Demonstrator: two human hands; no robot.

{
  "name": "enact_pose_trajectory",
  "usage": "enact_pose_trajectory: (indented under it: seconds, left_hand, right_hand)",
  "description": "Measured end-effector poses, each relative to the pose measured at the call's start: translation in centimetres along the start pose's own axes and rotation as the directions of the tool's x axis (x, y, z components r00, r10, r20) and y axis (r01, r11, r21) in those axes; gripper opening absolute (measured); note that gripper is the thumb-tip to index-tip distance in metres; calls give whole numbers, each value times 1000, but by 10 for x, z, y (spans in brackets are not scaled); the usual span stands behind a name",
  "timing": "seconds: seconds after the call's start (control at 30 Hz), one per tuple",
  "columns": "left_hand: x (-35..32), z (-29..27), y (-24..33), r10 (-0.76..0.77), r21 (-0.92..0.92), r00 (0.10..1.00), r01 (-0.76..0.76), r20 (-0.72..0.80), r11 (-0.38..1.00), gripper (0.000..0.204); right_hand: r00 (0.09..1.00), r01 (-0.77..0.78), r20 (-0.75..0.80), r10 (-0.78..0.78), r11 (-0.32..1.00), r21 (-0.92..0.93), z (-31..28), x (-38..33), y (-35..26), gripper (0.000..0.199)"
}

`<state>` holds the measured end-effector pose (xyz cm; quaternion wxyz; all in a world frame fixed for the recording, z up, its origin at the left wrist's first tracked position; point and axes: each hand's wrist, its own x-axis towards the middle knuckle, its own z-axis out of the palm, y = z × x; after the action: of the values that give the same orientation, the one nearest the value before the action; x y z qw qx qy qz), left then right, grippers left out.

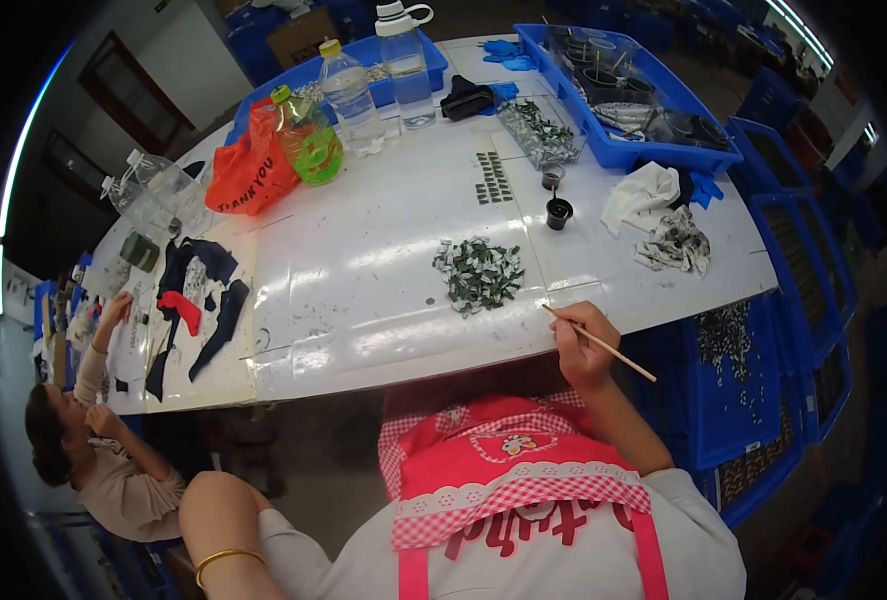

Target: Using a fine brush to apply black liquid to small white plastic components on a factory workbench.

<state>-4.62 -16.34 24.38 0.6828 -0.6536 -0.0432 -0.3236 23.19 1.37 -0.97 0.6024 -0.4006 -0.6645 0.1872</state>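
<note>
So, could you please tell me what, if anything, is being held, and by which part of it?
The right grip holds a thin wooden stick near its forward end. The left grip is out of view, so cannot be judged.

The bare right hand, near four o'clock, is curled in a pen-like pinch, its bare forearm slanting toward eleven. The bare left arm bends sharply near eight o'clock.

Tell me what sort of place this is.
Probably a small-parts workshop: a heap of small green pieces on the white table, another person at its edge, and blue trays of loose pieces at right.
</note>
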Motion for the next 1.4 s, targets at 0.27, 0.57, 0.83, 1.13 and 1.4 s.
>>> enact_pose_trajectory:
  seconds: [0.27,0.57,0.83,1.13,1.4]
  left_hand:
    - [-141,110,168,-337,125,-408,773,848,-622,4]
    - [-143,146,202,-440,178,-264,957,858,-228,16]
    - [-151,147,203,-350,214,-297,942,888,-258,20]
    - [-150,152,203,-405,127,-217,963,888,-238,19]
    - [-153,153,204,-366,80,-188,953,911,-291,19]
  right_hand:
    - [998,-60,1,61,995,74,6,-4,-1,15]
    - [980,-195,8,197,964,182,6,-2,-5,14]
    - [888,-406,-10,460,794,454,-6,29,-11,12]
    - [948,-271,-114,298,940,207,-45,176,10,15]
    - [895,-430,146,422,902,27,-16,171,40,13]
